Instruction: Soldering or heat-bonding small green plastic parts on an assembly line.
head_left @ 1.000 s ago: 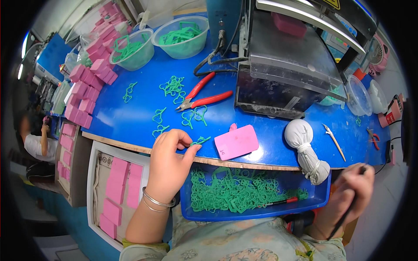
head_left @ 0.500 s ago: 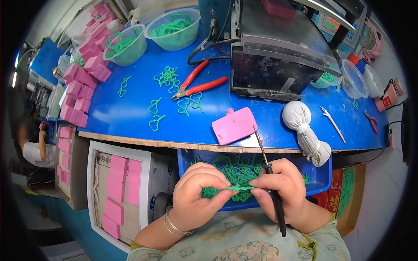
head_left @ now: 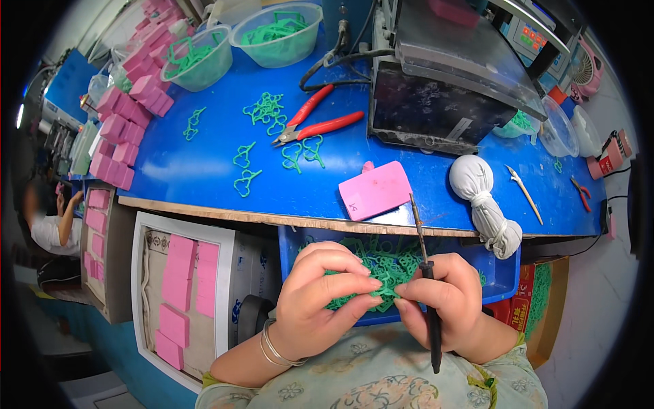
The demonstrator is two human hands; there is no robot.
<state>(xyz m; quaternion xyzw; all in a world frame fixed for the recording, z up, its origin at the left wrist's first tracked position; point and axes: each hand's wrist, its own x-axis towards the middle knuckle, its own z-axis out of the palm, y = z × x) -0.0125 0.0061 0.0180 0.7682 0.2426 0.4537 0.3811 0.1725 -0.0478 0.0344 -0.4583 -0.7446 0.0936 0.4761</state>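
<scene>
Left hand [head_left: 321, 296] pinches what seems small green piece [head_left: 387, 291]; right hand [head_left: 451, 300] grips black-handled tool [head_left: 434, 334]; pink block [head_left: 376, 191] on blue table [head_left: 187, 174].

Fingertips of the left hand [head_left: 320, 293] and right hand [head_left: 453, 300] pinch a green piece [head_left: 387, 292] above a blue tray [head_left: 505, 269] at lower centre, the right also gripping a black-handled tool [head_left: 434, 327], its metal tip upward. Above, a pink block [head_left: 375, 191] lies mid-frame near red pliers [head_left: 330, 125]. A machine [head_left: 436, 102] stands at upper right; two bowls [head_left: 276, 54] of green pieces sit upper left, a co-worker [head_left: 51, 232] at far left.
</scene>
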